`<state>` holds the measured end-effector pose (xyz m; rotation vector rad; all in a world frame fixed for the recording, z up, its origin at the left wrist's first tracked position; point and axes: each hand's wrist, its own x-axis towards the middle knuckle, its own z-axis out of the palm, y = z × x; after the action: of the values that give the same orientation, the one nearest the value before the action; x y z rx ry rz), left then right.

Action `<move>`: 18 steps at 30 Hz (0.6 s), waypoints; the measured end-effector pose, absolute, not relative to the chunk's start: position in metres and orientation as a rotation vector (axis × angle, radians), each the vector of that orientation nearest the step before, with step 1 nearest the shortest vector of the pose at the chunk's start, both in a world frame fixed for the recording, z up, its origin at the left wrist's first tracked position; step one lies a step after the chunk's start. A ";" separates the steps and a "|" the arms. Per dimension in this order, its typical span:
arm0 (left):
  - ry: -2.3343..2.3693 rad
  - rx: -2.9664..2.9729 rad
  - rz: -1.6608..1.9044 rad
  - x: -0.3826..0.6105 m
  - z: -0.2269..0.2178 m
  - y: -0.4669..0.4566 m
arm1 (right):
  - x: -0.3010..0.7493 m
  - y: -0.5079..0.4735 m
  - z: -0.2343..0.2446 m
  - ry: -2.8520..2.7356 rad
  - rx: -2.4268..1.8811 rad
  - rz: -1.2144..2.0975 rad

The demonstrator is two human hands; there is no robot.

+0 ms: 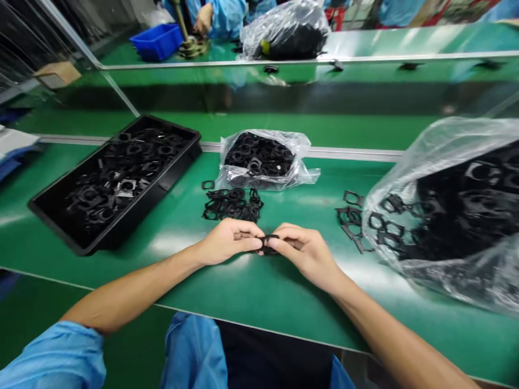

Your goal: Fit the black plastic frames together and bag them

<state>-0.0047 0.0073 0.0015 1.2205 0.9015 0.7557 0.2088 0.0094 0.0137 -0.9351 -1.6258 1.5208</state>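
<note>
Between my two hands, just above the green table, is a small black plastic part. My left hand pinches its left end with thumb and fingers. On the other end, my right hand closes in the same way, thumb on the near face. The fingers cover much of the part, so its full shape is hidden. Right behind my left hand lies a loose pile of black ring-like frames. A few more black square frames are scattered to the right of my right hand.
A black tray of black parts stands at the left. Clear bags of black parts lie at the back, a small bag, and at the right, a large bag. Across a raised ledge, a co-worker's hand is near a blue bin.
</note>
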 end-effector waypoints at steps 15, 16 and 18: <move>0.834 1.196 0.759 -0.007 -0.002 0.007 | 0.211 0.008 0.013 -1.615 -0.977 1.523; 0.824 1.186 0.744 -0.007 -0.002 0.007 | 0.211 0.008 0.013 -1.627 -0.975 1.521; 0.806 1.169 0.723 -0.006 -0.002 0.006 | 0.211 0.008 0.014 -1.660 -0.990 1.487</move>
<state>-0.0065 0.0061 -0.0021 1.1695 0.8060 0.7233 0.2111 0.0079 0.0139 -0.9896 -1.6596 1.4870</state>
